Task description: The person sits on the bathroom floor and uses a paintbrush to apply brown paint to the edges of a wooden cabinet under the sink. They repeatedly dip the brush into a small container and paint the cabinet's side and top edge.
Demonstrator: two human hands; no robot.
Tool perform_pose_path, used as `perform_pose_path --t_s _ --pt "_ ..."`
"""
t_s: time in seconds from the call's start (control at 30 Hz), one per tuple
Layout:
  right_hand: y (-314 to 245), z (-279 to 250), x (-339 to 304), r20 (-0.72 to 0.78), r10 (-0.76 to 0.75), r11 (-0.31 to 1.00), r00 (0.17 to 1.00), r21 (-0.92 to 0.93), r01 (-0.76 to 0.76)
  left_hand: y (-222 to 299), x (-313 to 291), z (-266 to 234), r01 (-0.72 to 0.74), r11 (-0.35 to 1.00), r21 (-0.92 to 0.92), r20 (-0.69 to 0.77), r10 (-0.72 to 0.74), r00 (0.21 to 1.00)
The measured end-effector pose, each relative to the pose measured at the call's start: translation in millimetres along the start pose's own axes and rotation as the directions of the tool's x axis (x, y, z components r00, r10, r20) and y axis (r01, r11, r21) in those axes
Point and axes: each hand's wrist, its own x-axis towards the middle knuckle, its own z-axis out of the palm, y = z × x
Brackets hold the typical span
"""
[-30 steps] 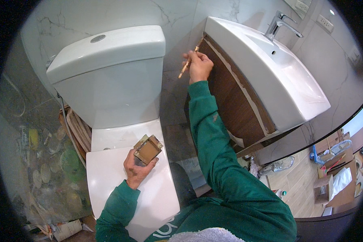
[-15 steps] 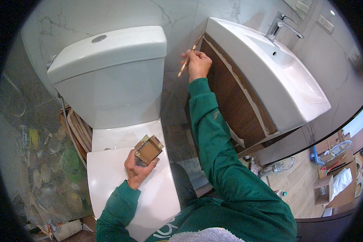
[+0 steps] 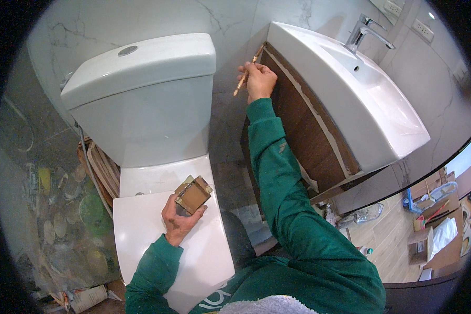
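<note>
Two green sleeves (image 3: 269, 138) reach in from the lower edge, each ending in one bare hand. The nearer, the left hand (image 3: 180, 220), is curled around one small square container (image 3: 194, 195), brown on its open face, which sits at 1 o'clock from the palm, between thumb and fingers. Beneath them lies one white toilet lid (image 3: 175, 261), spreading toward 6 o'clock. Farther out, at 1 o'clock from the left hand, the right hand (image 3: 261, 82) is drawn narrow, its fingertips pinching one slim paintbrush (image 3: 239, 87) smeared brown and tan. The brush slants across the fingers: its handle end points to 8 o'clock of the right hand, its tip to 12, ending at the upper corner of one dark-brown vanity cabinet (image 3: 293, 123); I cannot tell whether the tip touches it. That cabinet extends toward 4 and 5 o'clock, with at least two pale strips (image 3: 315, 109) along its edges. One white washbasin (image 3: 324, 83) sits directly on it at 3 o'clock, bearing one chrome tap (image 3: 357, 34) at 2 o'clock. Between 8 and 9 o'clock of the right hand stands one white cistern (image 3: 152, 118), one round flush button (image 3: 127, 51) in its top. Farthest is a grey-veined wall (image 3: 167, 18).
</note>
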Motion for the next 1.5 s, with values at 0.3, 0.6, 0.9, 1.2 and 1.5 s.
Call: perform_pose_path --t_s 0.3,0.6,0.9,1.2,1.5 --pt "1.8 -4.9 -0.4 0.009 0.014 1.0 1.0 0.025 -0.014 1.1 -0.1 -0.6 0.011 1.0 -0.022 0.002 -0.011 1.0" --pt "-0.5 -7.6 -3.5 0.019 0.008 1.0 1.0 0.014 -0.008 4.7 0.0 -1.1 0.043 0.997 -0.063 0.004 -0.043 0.999" --pt "-7.1 -8.7 -10.2 0.009 0.005 1.0 1.0 0.014 -0.005 5.0 0.3 -2.6 0.035 0.999 -0.033 0.017 -0.034 0.999" --pt "-9.5 -12.8 -18.0 0.008 0.015 1.0 1.0 0.02 -0.015 5.3 -0.1 -2.2 0.051 0.998 -0.031 0.022 -0.05 0.999" --pt "-11.1 -16.0 -22.1 0.005 0.018 1.0 1.0 0.025 -0.019 1.0 -0.7 -0.5 0.034 0.998 -0.052 0.016 -0.033 0.999"
